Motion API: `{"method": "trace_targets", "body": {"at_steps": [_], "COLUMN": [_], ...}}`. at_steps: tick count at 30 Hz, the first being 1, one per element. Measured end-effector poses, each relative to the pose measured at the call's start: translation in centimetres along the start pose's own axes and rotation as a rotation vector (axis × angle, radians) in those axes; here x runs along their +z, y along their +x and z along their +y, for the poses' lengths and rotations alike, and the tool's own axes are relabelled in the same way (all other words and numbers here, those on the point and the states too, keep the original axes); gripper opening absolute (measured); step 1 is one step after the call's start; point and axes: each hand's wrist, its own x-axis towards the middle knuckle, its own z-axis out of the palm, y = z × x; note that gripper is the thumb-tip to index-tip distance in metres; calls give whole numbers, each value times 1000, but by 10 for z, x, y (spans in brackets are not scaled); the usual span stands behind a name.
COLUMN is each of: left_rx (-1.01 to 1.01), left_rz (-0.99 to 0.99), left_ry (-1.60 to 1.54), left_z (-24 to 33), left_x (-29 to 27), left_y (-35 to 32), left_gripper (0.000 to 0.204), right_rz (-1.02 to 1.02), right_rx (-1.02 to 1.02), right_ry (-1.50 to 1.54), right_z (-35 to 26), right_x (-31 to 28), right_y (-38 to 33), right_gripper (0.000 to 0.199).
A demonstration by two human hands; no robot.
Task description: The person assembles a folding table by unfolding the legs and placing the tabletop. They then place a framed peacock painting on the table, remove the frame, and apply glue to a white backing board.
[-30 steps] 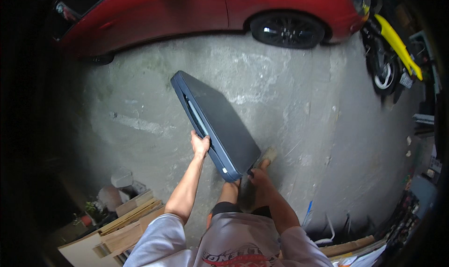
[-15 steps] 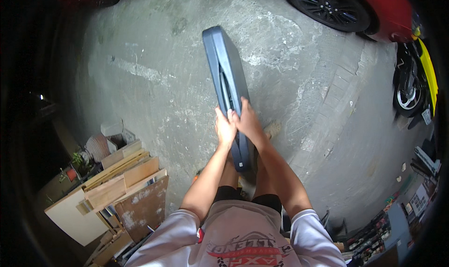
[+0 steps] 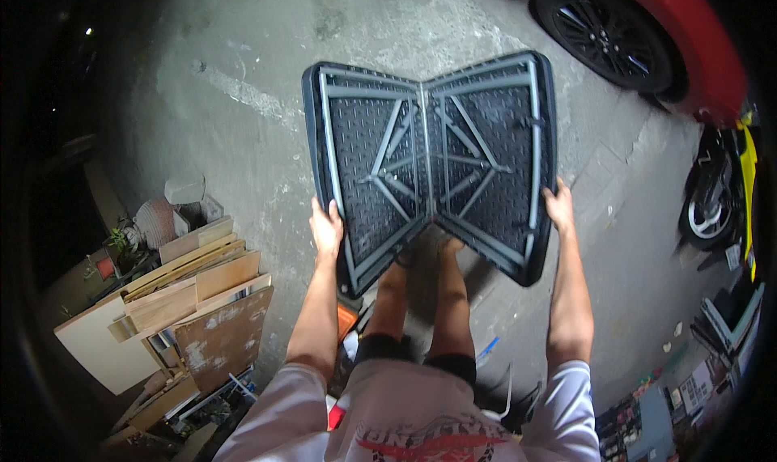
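Observation:
A folding table hangs in front of me, spread into a V with its dark textured underside facing up. Grey metal legs and braces lie folded flat inside both halves, and the fold runs down the middle. My left hand is closed round the outer edge of the left half. On the opposite side, my right hand grips the outer edge of the right half, its thumb over the rim. The fingers beneath the edges are partly hidden.
Stacked wooden boards lean at the lower left, near a potted plant. A red car with a black wheel stands at the upper right, and a motorcycle is at the right. Concrete floor lies around.
The table has gone from nearly folded to a wide V, showing its underside. My hands have moved apart from its middle seam to the two outer edges.

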Motion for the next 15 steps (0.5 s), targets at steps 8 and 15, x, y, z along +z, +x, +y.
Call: {"method": "trace_targets", "body": {"at_steps": [8,15], "left_rx": [29,41], "left_rz": [11,155], "left_ry": [-117,158], "left_z": [-43,-94], "left_x": [59,46], "left_y": [-12,-18], "left_gripper": [33,36], "right_rz": [-10,221], "right_rx": [98,244], "right_ry": [252,-38], "right_z": [71,72], "right_x": [40,47], "right_y": [-12,-39], "right_gripper": [39,54]}}
